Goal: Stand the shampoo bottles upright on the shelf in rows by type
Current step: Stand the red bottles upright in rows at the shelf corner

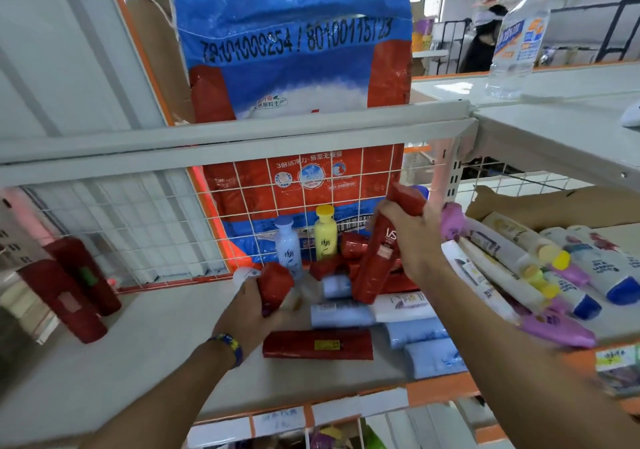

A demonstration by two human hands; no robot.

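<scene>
- While the right grip (412, 240) clenches around the middle of a tall red bottle (377, 258) marked "VS", that bottle hangs tilted over the shelf (156, 344). Its top leans toward 1 o'clock, just right of the view's centre.
- At 8 o'clock from it, the left grip (256, 306) wraps a second red bottle (275, 284), whose upper part juts out above the fingers. I cannot tell whether its base touches the shelf.
- A blue and yellow wristband (230, 348) circles the left wrist.
- Under and between the two arms lies a loose pile. One flat red bottle (317, 344) lies on its side at 6 o'clock, and pale blue bottles (415, 344) lie at 5 o'clock near the shelf's front edge. More red ones lie behind the held bottle.
- At 12 o'clock from the left grip, a white-blue bottle (288, 247) and a yellow bottle (325, 233) stand upright side by side, close to the wire mesh (138, 223).
- At 9 o'clock, well apart from the pile, two dark red bottles (69, 292) stand one behind the other.
- At 3 o'clock, a cardboard box (519, 206) holds white bottles lying down, with yellow, blue and purple caps.
- Behind the mesh, a large blue and red bag (294, 50) rises toward 12 o'clock.
- At 2 o'clock, a clear water bottle (516, 43) stands on the upper shelf.
</scene>
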